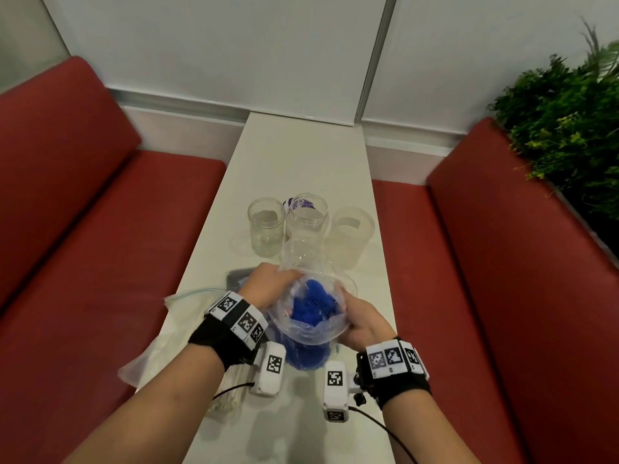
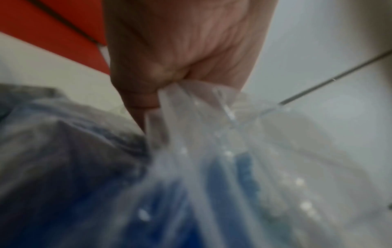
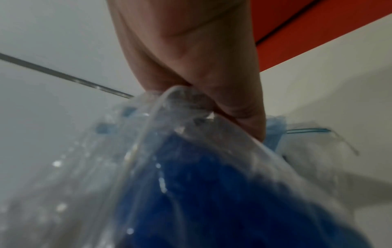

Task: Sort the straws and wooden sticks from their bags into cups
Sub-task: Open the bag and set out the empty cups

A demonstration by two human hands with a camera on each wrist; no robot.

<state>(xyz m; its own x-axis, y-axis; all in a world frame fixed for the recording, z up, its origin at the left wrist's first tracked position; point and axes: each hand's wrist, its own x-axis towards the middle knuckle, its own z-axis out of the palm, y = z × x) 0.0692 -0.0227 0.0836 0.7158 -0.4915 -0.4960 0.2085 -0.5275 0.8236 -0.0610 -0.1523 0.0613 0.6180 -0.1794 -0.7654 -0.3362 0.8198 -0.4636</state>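
A clear plastic bag (image 1: pixel 301 329) full of blue straws (image 1: pixel 310 306) stands upright over the near part of the white table (image 1: pixel 301 155), its mouth pulled wide. My left hand (image 1: pixel 268 284) pinches the left rim of the bag (image 2: pixel 191 104). My right hand (image 1: pixel 360 321) pinches the right rim (image 3: pixel 180 100). The blue straws (image 3: pixel 212 193) fill the bag below both grips. Three clear cups stand in a row behind: left cup (image 1: pixel 266 226), middle cup (image 1: pixel 306 216), right cup (image 1: pixel 351 234). A second bag with pale sticks (image 1: pixel 227 390) lies under my left forearm.
Red bench seats (image 1: pixel 100 246) flank the narrow table on both sides. A green plant (image 1: pixel 569 122) rises at the far right. A dark flat object (image 1: pixel 239 277) lies left of the straw bag. A white wall closes the table's far end.
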